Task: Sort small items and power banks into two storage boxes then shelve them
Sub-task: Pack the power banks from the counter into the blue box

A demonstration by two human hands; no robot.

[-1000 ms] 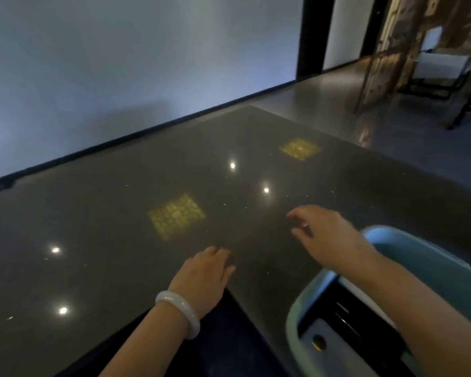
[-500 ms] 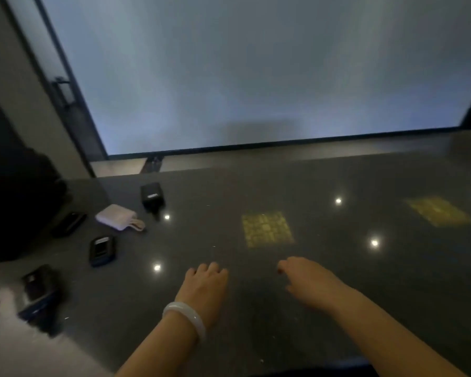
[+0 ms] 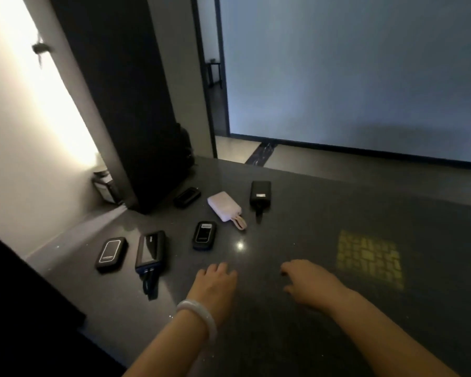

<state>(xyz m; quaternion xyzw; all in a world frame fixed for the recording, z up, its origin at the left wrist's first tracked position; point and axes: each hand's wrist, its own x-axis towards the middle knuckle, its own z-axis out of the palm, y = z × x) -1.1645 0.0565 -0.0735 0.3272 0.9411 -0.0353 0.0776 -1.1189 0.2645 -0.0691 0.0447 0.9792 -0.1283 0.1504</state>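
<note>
Both hands empty, view now turned to 6 power banks on the dark polished stone countertop [image 3: 297,336].

Head view: the pale blue storage box seen 1.0 s ago is out of frame. Left hand [image 3: 215,284] and right hand [image 3: 310,284] hover with fingers loosely spread, gripping nothing. Nearest beyond the left hand lies a black power bank with a screen [image 3: 204,235]; the white rectangular power bank [image 3: 224,206] lies beyond it. Picking up looks next.
</note>
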